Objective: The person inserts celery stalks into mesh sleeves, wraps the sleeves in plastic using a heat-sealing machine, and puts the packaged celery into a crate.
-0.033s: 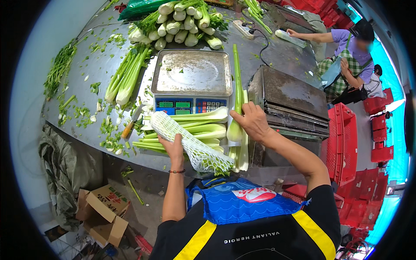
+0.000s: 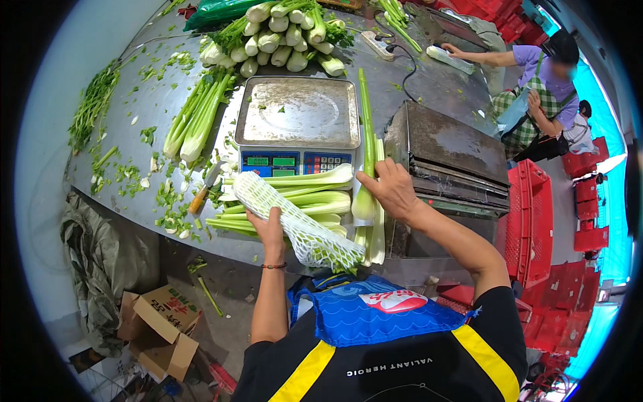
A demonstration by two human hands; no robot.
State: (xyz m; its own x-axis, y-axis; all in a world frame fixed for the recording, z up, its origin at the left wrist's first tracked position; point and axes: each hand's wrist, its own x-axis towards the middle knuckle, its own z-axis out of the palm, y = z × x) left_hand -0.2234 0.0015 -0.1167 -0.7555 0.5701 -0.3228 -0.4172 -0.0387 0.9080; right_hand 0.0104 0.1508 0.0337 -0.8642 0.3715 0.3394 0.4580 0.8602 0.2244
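My left hand (image 2: 269, 230) is wrapped round a bunch of celery in a white foam net sleeve (image 2: 281, 214), leafy green showing at its lower end. With my right hand (image 2: 392, 191) I grip the pale base of an upright celery (image 2: 365, 161) just right of the scale; its stalks point away from me. Between my hands, loose celery stalks (image 2: 321, 201) lie along the near side of the table. Behind them stands a weighing scale (image 2: 298, 110) with a worn metal plate and blue keypad front. A wooden-handled knife (image 2: 204, 189) rests left of the stalks.
A celery pile (image 2: 278, 40) is heaped behind the scale, and more celery (image 2: 201, 120) lies left of it. Scraps litter the metal table (image 2: 134, 164). Right of my hand is a metal wrapping machine (image 2: 449, 147). A co-worker (image 2: 542, 87) reaches over at the far right, beyond red crates (image 2: 529, 221).
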